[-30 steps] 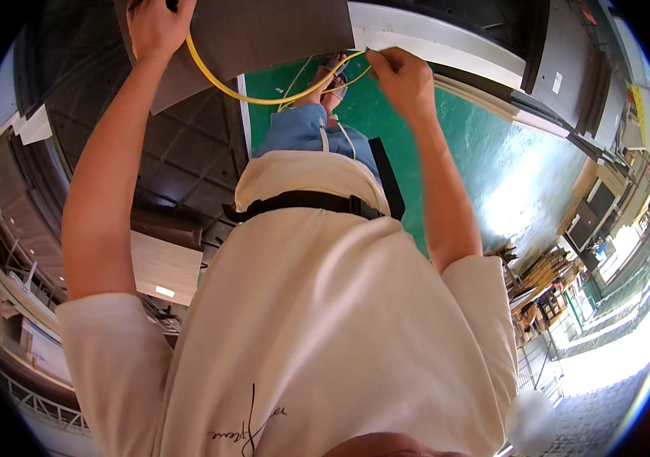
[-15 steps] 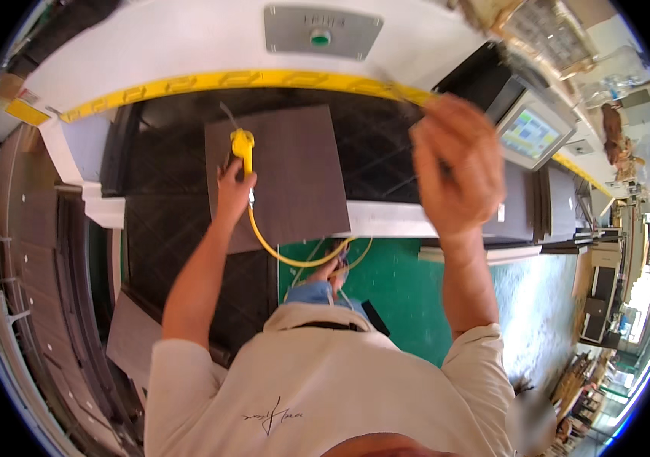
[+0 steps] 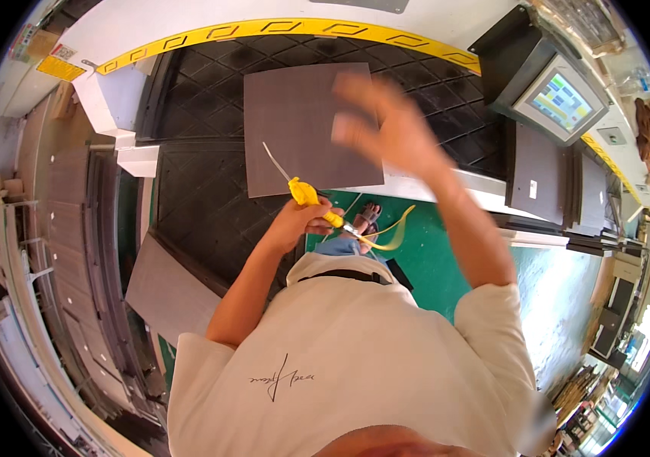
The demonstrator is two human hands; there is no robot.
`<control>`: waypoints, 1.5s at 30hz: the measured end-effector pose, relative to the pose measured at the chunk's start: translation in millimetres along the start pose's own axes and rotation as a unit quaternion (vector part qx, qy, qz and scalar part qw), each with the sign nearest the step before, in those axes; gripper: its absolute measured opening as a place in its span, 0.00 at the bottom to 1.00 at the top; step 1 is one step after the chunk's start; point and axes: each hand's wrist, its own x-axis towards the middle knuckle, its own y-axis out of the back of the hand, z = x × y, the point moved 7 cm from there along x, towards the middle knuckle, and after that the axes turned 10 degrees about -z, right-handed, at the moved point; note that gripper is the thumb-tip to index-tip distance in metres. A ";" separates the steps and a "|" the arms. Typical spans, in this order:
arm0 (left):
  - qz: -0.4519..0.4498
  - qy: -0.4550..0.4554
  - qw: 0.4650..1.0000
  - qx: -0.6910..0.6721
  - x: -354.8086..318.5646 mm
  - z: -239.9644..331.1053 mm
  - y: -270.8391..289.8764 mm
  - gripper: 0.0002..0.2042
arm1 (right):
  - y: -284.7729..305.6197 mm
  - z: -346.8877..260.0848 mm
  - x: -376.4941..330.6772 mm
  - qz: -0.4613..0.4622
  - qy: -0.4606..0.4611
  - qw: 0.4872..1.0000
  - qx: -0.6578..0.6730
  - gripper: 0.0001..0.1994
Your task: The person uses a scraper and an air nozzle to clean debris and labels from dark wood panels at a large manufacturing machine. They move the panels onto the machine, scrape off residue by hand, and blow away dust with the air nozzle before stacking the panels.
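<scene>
Close to the body, the left hand (image 3: 294,226) grips a yellow air blow gun (image 3: 304,193), its hose (image 3: 398,234) looping over the green floor (image 3: 443,266). The right hand (image 3: 386,126), blurred but seemingly empty, spreads its fingers, hiding part of a dark brown panel (image 3: 294,122) on the black bed (image 3: 203,183). Farther off stand a touchscreen (image 3: 563,103) and a yellow strip (image 3: 287,28).

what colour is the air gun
Yellow, with a thin silvery nozzle; the air gun in the left hand shows best in the head view.
</scene>
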 end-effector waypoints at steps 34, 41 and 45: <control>0.106 -0.077 0.541 0.831 -43.9 184.7 -105.2 0.25 | -92.1 72.7 -370.5 -0.025 -0.244 0.668 0.703 0.21; 0.091 -0.097 0.603 0.787 5.8 329.5 -30.0 0.27 | -67.2 52.9 -284.8 0.063 -0.203 0.661 0.719 0.39; -0.004 -0.046 0.635 0.771 74.2 324.4 31.2 0.27 | -82.8 44.7 -258.4 -0.047 -0.231 0.697 0.677 0.35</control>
